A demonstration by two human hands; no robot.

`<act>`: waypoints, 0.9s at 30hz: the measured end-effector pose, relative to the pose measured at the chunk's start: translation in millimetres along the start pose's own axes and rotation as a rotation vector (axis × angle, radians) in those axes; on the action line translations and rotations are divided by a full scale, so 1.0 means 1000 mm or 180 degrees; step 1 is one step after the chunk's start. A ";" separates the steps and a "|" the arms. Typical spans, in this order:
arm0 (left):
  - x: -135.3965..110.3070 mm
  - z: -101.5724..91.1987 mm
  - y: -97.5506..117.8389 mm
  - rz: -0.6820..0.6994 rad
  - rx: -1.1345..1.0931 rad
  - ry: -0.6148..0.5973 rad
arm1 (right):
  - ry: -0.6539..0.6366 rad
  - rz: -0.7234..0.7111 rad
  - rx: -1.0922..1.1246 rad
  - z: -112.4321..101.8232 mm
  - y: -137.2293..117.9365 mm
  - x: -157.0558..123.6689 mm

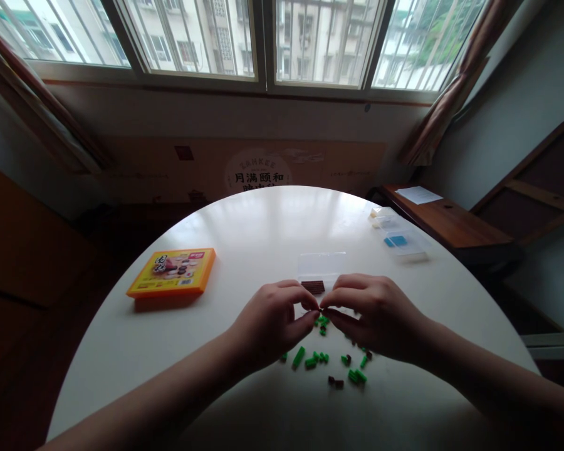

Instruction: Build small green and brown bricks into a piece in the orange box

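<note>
My left hand (pixel 282 316) and my right hand (pixel 369 313) meet fingertip to fingertip above the middle of the table. Both are closed in a pinch on a tiny dark piece (pixel 320 309), mostly covered by the fingers; its exact kind is too small to make out. Just beyond them lies a dark brown ridged block of small bricks (pixel 313 287), in front of a clear plastic sheet or lid (pixel 323 262). Scattered below the hands are several small green bricks (pixel 299 357) and a few dark brown bricks (pixel 335 382).
The round white table (pixel 244 232) carries an orange and yellow game box (pixel 173 273) at left. Clear plastic cases (pixel 407 247) with a blue piece (pixel 395 241) lie at the right edge. Beyond stands a wooden bench (pixel 455 219) with white paper (pixel 419 195).
</note>
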State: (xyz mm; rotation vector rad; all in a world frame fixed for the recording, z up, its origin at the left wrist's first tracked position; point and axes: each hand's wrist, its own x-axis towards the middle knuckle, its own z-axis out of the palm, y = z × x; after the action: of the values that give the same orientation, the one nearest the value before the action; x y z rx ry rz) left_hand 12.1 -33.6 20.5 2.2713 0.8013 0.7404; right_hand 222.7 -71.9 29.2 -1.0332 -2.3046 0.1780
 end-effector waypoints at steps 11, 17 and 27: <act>0.004 -0.001 -0.014 0.0020 0.0352 0.0323 | -0.0202 0.0492 -0.0060 -0.001 0.003 0.002; 0.008 -0.007 -0.025 -0.0292 0.0828 0.0292 | -0.0490 0.1124 -0.0435 0.001 0.024 0.005; 0.005 0.002 -0.027 -0.0365 0.0879 -0.0056 | -0.0881 0.1441 -0.0690 0.009 0.030 0.011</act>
State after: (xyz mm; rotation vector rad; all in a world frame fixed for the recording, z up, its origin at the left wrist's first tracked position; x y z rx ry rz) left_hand 7.5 -13.8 1.4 2.4441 1.0721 0.5862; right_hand 230.8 -42.2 16.2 -1.7315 -2.3300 0.2690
